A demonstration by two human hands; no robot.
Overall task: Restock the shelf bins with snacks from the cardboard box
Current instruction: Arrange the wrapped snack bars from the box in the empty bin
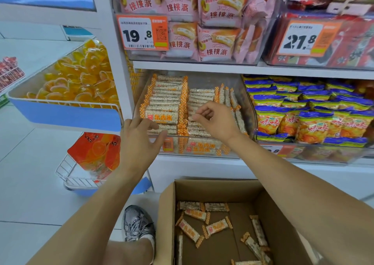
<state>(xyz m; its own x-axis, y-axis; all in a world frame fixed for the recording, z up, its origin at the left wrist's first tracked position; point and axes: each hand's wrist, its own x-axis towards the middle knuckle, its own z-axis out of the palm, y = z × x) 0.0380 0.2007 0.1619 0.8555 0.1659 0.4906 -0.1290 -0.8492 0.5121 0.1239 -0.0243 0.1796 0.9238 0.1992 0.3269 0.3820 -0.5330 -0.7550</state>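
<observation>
The right hand (212,121) pinches a rice cracker bar (197,116) over the clear bin (248,110). The left hand (139,141), fingers straight, presses the front row. The bars look light, crinkly and brittle; better held at the middle. At 6 o'clock, the cardboard box (168,214) holds about ten bars.
</observation>
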